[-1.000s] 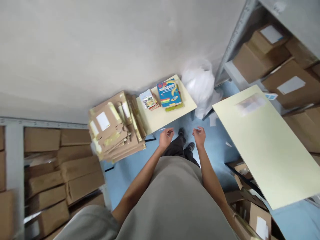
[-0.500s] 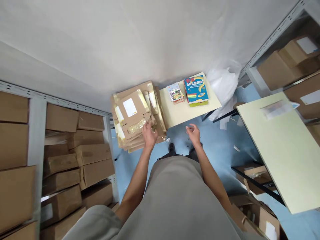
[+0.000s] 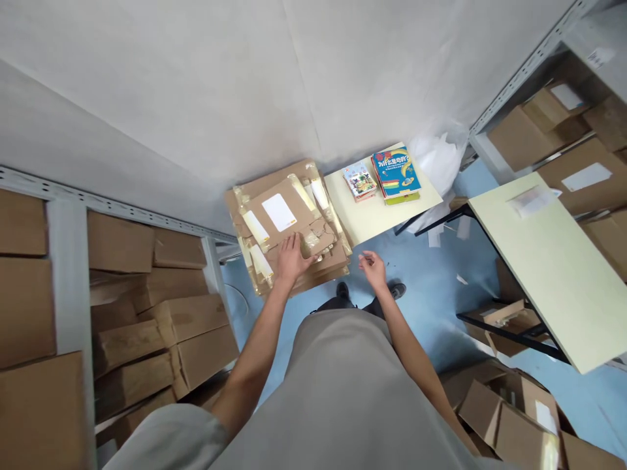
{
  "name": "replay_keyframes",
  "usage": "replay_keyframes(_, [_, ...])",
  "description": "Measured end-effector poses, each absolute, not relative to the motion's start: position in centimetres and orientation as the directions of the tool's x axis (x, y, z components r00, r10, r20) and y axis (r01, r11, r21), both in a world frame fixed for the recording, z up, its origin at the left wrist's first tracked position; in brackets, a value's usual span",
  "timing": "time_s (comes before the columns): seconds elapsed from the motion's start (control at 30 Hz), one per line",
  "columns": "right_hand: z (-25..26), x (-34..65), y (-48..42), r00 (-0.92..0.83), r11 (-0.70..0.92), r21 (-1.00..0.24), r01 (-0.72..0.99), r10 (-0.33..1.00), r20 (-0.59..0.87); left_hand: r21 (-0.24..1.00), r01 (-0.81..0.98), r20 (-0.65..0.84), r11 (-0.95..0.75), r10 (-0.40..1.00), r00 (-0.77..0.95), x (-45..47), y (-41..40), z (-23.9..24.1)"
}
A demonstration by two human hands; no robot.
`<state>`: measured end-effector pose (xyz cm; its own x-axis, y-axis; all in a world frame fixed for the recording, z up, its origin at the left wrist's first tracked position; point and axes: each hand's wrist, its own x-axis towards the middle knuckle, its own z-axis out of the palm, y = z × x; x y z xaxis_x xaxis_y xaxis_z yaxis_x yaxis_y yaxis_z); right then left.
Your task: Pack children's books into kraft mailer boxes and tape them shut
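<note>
My left hand (image 3: 290, 262) lies on a stack of flattened cardboard boxes (image 3: 313, 277) at the table's left end. Its fingers are stretched out over the top sheet (image 3: 262, 202), which carries a white label (image 3: 279, 213) and strips of clear tape. Over the floor, just off the table's front edge, hovers my right hand (image 3: 373, 269), fingers loosely curled and slightly apart, with nothing visible in it. Right of the cardboard, a small stack of picture books (image 3: 359, 181) sits beside a larger stack topped by a blue book (image 3: 396, 173); neither is touched.
The books rest on a pale table (image 3: 353, 225). White plastic bags (image 3: 438, 160) hang at its right. Another pale table (image 3: 568, 261) stands at the right. Shelves of cardboard boxes (image 3: 196, 320) line both sides; an open box (image 3: 514, 418) stands lower right.
My left hand has settled flatter onto the top cardboard sheet, whose crumpled end now lies lower. My right hand's fingers have curled in a little. The view has shifted slightly.
</note>
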<state>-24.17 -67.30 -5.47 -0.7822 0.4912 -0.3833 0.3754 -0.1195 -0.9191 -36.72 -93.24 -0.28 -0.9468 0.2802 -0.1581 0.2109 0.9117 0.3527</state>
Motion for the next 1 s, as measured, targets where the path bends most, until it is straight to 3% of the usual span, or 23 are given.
replay_keyframes(0.3, [-4.4, -24.5, -70.3, -0.828, -0.133, -0.931, 0.339, 0.427, -0.363, 0.315, 0.303, -0.119, 0.899, 0.354, -0.927, -34.9, -93.3, 0.8])
replay_keyframes(0.47, [-4.0, -24.1, -70.6, -0.828, -0.155, -0.938, 0.311, 0.44, -0.348, 0.256, 0.248, -0.236, 0.934, 0.309, -0.921, -36.4, -94.7, 4.1])
replay_keyframes(0.57, [-3.5, -24.0, -70.0, -0.83, -0.154, -0.943, 0.293, 0.449, -0.331, 0.246, 0.261, -0.117, 0.934, 0.296, -0.948, -37.7, -95.9, 8.0])
replay_keyframes(0.7, [-2.4, -23.8, -68.1, -0.825, -0.183, -0.949, 0.255, 0.47, -0.313, 0.31, 0.197, 0.123, 0.93, 0.166, -0.978, -39.0, -97.3, 13.8])
replay_keyframes(0.8, [-1.6, -23.7, -66.0, -0.816, -0.209, -0.954, 0.216, 0.498, -0.294, 0.373, 0.179, 0.196, 0.91, 0.111, -0.974, -39.4, -96.6, 17.4])
replay_keyframes(0.9, [-0.8, -23.5, -63.3, -0.794, -0.223, -0.96, 0.167, 0.546, -0.265, 0.517, 0.188, 0.177, 0.835, 0.111, -0.978, -39.3, -93.7, 19.4])
replay_keyframes(1.0, [0.1, -23.1, -59.6, -0.761, -0.213, -0.97, 0.12, 0.607, -0.227, 0.739, 0.144, 0.06, 0.658, 0.149, -0.987, -38.9, -88.9, 20.0])
